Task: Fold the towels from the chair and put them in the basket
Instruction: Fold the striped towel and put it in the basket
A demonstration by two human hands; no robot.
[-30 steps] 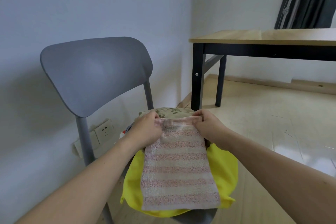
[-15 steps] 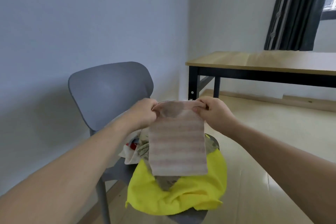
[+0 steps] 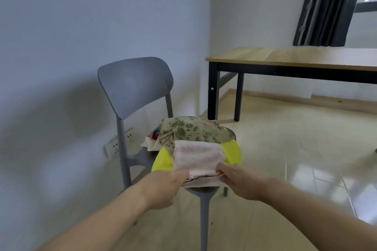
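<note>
Towel (image 3: 194,158) folded over chair (image 3: 134,87) pile; both grips (image 3: 167,186) (image 3: 240,181) pinching near edge.

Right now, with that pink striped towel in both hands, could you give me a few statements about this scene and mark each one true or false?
1. Both the left hand and the right hand grip the pink striped towel. True.
2. The pink striped towel hangs fully open. False: it is doubled over, lying on the pile.
3. A yellow towel lies under the pink striped one on the grey chair. True.
4. The floral cloth sits on the wooden table. False: it is on the chair seat, behind the pink towel.
5. A basket stands beside the chair. False: no basket is in view.
</note>
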